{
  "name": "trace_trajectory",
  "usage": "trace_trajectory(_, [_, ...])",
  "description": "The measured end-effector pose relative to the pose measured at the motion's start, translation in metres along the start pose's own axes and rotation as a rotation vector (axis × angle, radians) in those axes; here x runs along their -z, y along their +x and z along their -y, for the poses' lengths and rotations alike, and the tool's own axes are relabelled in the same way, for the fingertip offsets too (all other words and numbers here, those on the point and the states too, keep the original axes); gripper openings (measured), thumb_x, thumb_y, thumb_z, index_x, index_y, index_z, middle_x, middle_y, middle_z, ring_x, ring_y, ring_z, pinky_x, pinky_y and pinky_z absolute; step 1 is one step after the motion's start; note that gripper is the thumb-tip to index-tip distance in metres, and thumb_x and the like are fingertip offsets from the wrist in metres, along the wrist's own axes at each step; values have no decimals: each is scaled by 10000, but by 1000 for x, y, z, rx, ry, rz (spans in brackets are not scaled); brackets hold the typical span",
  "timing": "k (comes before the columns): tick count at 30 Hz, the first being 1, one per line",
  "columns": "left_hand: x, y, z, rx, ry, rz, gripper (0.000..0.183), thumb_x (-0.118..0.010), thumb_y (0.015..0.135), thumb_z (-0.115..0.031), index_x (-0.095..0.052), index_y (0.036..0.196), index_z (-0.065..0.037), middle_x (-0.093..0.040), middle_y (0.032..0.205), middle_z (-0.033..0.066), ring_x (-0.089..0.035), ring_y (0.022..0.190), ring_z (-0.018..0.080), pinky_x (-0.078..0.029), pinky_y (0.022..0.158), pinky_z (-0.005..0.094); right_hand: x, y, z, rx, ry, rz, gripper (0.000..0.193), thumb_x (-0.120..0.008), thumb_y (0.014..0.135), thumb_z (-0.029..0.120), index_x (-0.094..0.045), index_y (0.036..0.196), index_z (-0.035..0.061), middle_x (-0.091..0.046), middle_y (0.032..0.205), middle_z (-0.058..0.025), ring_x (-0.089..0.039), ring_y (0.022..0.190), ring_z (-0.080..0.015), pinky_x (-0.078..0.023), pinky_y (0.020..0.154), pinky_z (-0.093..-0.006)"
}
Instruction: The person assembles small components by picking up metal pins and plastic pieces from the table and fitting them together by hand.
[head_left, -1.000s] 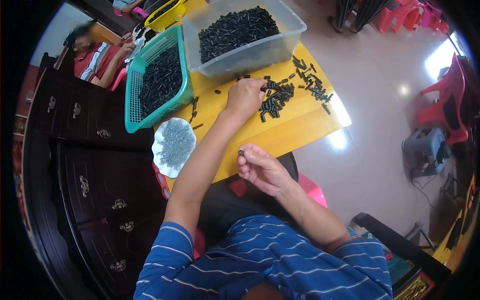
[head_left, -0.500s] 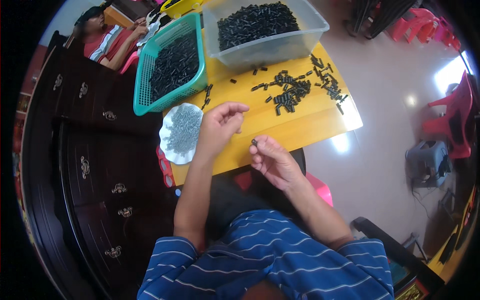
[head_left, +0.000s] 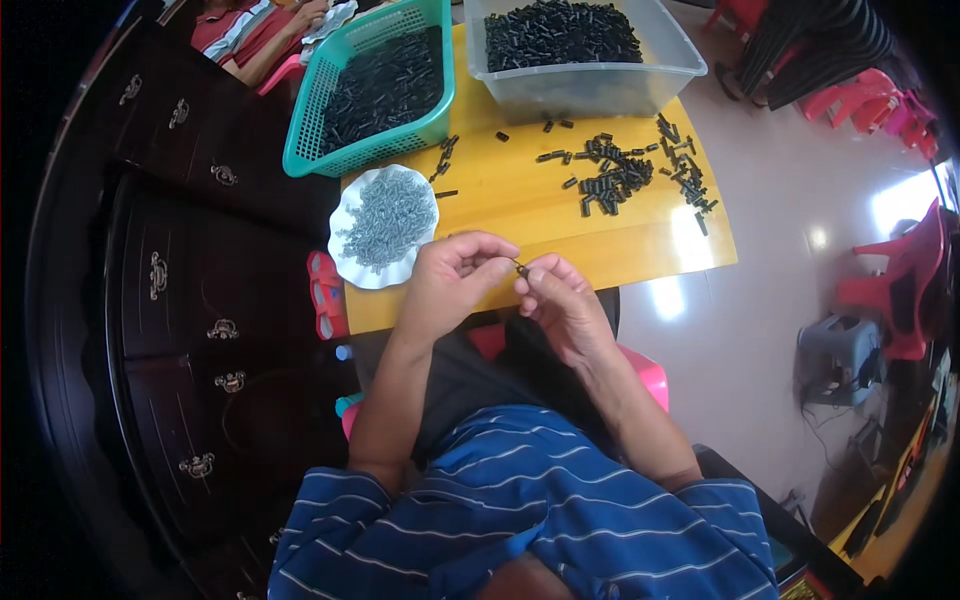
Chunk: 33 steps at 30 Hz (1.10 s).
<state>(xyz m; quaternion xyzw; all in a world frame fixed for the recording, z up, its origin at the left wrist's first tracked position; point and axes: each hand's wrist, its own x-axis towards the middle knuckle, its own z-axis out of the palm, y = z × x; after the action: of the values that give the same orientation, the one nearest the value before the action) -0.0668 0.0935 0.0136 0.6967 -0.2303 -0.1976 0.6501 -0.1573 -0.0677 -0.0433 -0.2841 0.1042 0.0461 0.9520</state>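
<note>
My right hand (head_left: 568, 308) pinches a small black cylindrical piece (head_left: 523, 272) between thumb and fingertips, just over the table's near edge. Against it come the fingertips of my left hand (head_left: 452, 284), also closed in a pinch; what they hold is too small to make out. Left of my left hand, a white wavy-rimmed plate (head_left: 340, 262) carries a heap of small silvery metal pieces (head_left: 385, 220). Beyond my right hand, a loose pile of black cylindrical pieces (head_left: 615, 175) lies on the yellow table (head_left: 500, 215).
A green plastic basket (head_left: 375, 155) and a clear plastic bin (head_left: 590, 90), both full of black pieces, stand at the table's far side. Dark drawers (head_left: 190, 300) line the left. Another person's arm (head_left: 275, 45) shows at the far left. A grey stool (head_left: 840, 355) stands at right.
My left hand has come down and right, from open space to meet the black piece in my right hand, its fingers now pinched. The view has shifted slightly.
</note>
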Motion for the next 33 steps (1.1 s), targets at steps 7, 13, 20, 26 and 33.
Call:
trace_trajectory(7, [-4,-4,1,-39,73,-42,120,-705,895,8,-748,1007,14,-742,911,48,-680,807,82,-529,728,228,1,1,-2,46,-104,-39,123,-704,959,161,-652,1024,70,-714,915,-59,-618,740,-91,-502,702,-230])
trace_trajectory(13, [2,1,-6,-206,313,33,130,-707,856,38,-758,974,15,-740,875,65,-697,804,120,-538,716,244,1,0,-3,81,-133,-28,115,-704,961,151,-656,1019,63,-717,902,-65,-631,750,-95,-512,715,-235])
trace_trajectory(20, [8,-3,8,-65,-118,171,205,-727,876,19,-744,1080,7,-693,1006,63,-683,849,117,-536,712,221,-3,-2,-2,-66,-1,69,165,-690,977,173,-671,1097,62,-718,948,-43,-660,795,-102,-533,745,-245])
trace_trajectory(26, [-5,-9,-12,-177,290,5,443,-784,823,-30,-662,1249,-18,-677,1071,92,-688,896,176,-555,750,285,8,1,-3,-82,45,27,231,-687,985,224,-669,1162,77,-730,1044,-42,-686,931,-118,-532,861,-292])
trace_trajectory(33, [-30,-15,5,-575,848,-203,489,-801,729,-21,-673,1201,-13,-691,1082,162,-688,893,321,-565,787,396,4,3,-2,-93,115,95,303,-665,995,272,-655,1209,58,-709,1144,-44,-661,1045,-128,-514,941,-302])
